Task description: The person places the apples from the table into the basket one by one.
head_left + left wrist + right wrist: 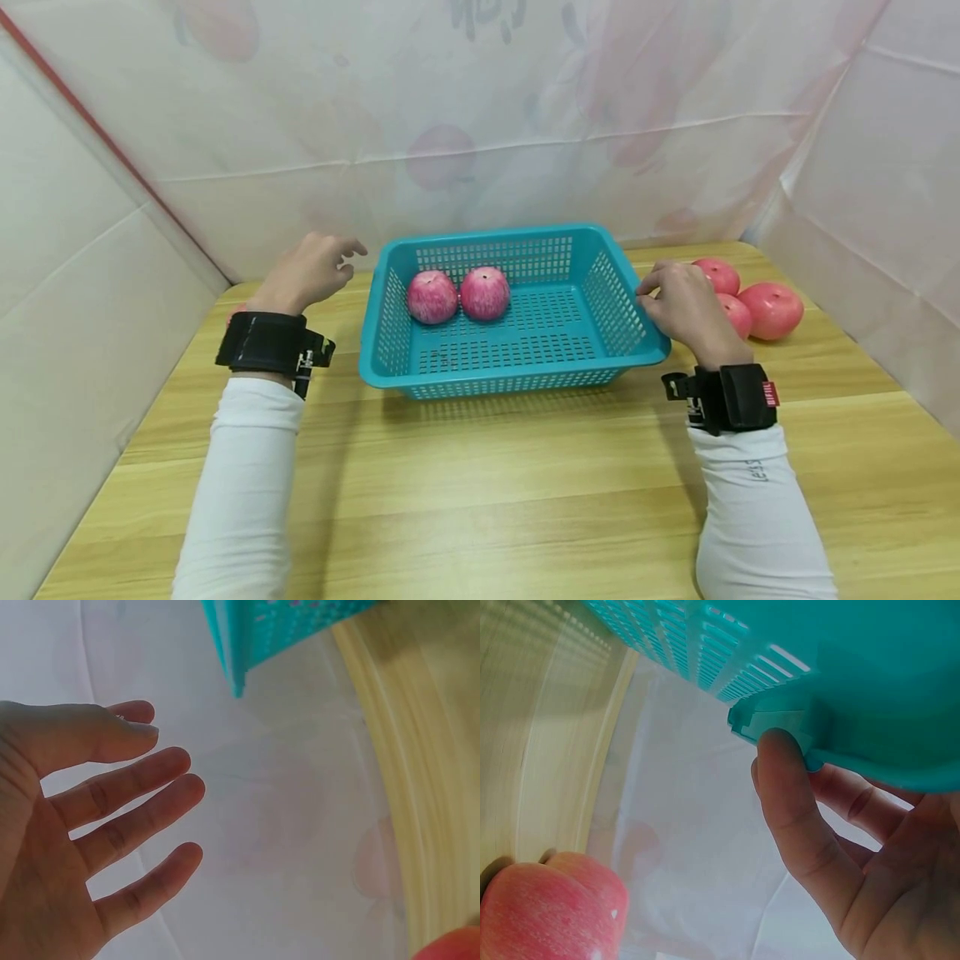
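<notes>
A turquoise plastic basket (502, 375) with perforated sides stands in the middle of the table. Two streaked red-pink apples (432, 297) (485, 293) sit side by side in its left half. My right hand (681, 302) pinches the basket's right rim, the thumb (784, 772) on the tab under the rim and the fingers curled behind. Left of the basket, my left hand (303, 265) hovers apart from it, fingers spread and loosely bent, holding nothing. The basket's corner (238, 660) shows beyond those fingertips in the left wrist view.
Several pink-red apples (772, 311) lie on the wooden table (510, 492) just right of my right hand. Another red fruit (237, 311) is mostly hidden behind my left wrist. A pale sheet (480, 108) hangs behind the table and along both sides.
</notes>
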{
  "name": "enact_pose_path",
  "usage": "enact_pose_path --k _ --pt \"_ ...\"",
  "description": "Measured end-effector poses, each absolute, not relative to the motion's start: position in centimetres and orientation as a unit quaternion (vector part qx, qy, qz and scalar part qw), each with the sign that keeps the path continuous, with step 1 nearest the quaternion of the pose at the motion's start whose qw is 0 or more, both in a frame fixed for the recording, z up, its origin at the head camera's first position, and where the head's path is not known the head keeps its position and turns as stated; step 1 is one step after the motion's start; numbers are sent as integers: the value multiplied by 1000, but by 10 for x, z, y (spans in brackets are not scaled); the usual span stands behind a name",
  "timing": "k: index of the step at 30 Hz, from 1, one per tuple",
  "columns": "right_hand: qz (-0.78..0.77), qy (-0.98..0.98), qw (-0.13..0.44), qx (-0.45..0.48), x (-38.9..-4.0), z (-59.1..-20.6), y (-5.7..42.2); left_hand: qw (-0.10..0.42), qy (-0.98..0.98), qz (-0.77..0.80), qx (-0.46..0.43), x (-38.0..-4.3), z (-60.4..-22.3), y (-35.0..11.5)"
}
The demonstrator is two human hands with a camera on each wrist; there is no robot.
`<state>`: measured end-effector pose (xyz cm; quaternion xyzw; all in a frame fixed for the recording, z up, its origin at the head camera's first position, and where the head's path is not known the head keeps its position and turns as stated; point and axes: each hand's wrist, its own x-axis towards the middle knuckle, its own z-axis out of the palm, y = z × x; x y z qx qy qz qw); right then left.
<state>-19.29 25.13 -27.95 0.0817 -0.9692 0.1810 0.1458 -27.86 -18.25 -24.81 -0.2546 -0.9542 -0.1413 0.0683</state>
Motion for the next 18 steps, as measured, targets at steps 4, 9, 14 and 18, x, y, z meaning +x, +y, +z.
enact_pose_path --k 4,9,14,18 --pt "184 -968 151 84 -193 -280 252 56 -960 -138 -239 -276 -251 -189" --pt "182 -967 151 93 -193 -280 252 49 -962 -140 -231 -274 -253 -196" --pt "182 -968 150 92 -193 -280 253 56 -962 -136 -229 -274 -256 -202" --pt "182 -968 151 88 -193 -280 253 63 -964 -129 -225 -272 -258 -207"
